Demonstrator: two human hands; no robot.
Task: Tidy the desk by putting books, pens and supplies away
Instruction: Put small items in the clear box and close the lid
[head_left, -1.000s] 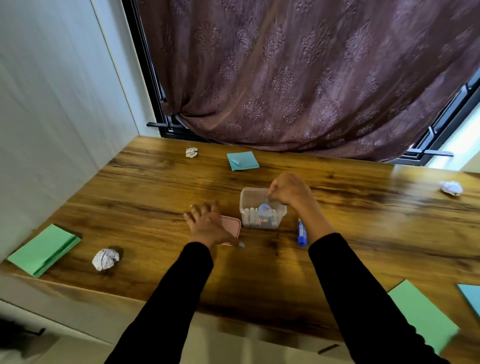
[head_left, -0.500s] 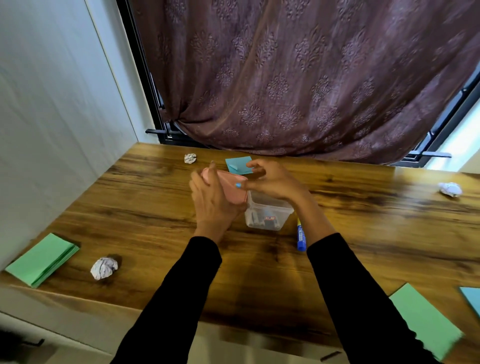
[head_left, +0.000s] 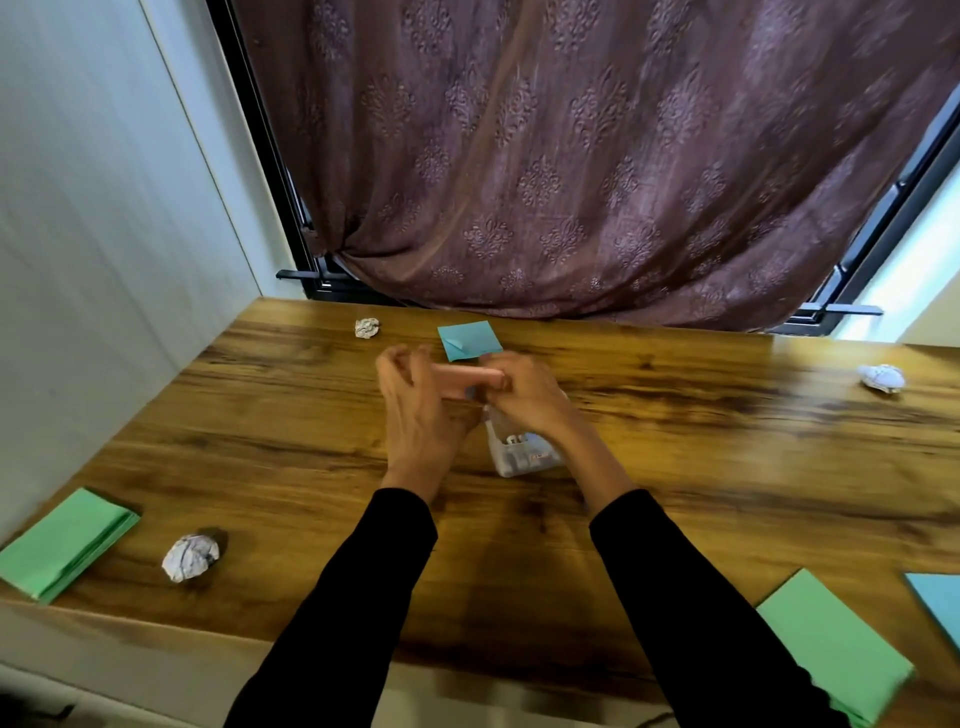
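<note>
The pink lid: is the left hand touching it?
Touching. The head view shows the left hand gripping one end of the pink lid, fingers curled round it.

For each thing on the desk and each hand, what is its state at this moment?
pink lid: held above the desk by both hands, not on the box
clear box: open, small supplies inside
left hand: grips the lid's left end
right hand: grips the lid's right end
paper balls: crumpled, lying loose
green paper: folded, flat on the desk
blue note: flat, one corner curled
curtain: drawn

Home study, wooden desk (head_left: 675, 467), patterned curtain (head_left: 597, 156)
</note>
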